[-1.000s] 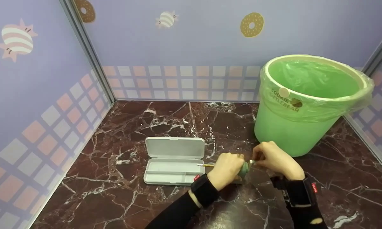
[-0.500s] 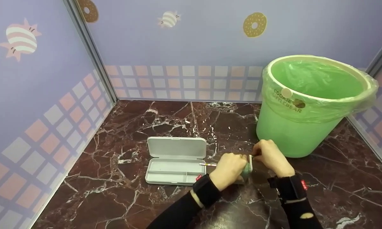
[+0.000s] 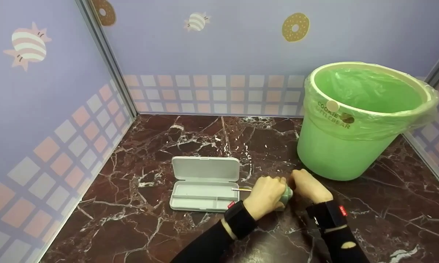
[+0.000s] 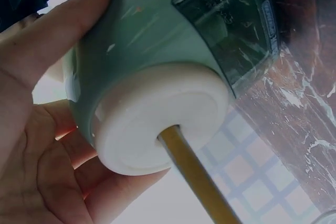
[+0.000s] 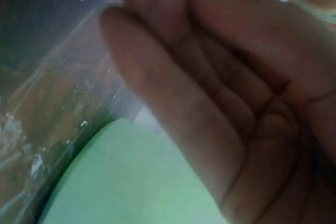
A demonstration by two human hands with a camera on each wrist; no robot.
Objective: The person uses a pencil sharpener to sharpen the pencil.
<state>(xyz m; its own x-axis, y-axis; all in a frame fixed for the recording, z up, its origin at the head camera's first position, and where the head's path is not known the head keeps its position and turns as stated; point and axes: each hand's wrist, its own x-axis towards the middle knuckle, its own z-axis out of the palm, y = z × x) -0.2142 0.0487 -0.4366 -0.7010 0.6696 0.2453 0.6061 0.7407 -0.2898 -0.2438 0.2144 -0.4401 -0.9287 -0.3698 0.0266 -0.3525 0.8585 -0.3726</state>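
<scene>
My left hand [image 3: 266, 196] grips a green pencil sharpener [image 3: 287, 195]. In the left wrist view its round white face [image 4: 152, 103] and dark see-through shavings drawer [image 4: 236, 30] show. A pencil [image 4: 197, 179] is stuck into the hole in that face; its rear end points left toward the pencil case in the head view. Beside the sharpener's right end, my right hand [image 3: 310, 185] has curled fingers at the crank handle, which the hand now hides. The right wrist view shows curled fingers [image 5: 168, 93], dark and blurred.
An open grey-white pencil case [image 3: 195, 190] with compartments lies just left of the hands. A green bin [image 3: 336, 149] with a clear liner stands behind the right hand. White specks dot the dark marble-look table [image 3: 131, 219]. Patterned walls [image 3: 219, 47] enclose the back and sides.
The right hand has circled beside the sharpener, and the pale crank handle seen before has turned out of sight. The left hand keeps its grip. The whole view shifts slightly.
</scene>
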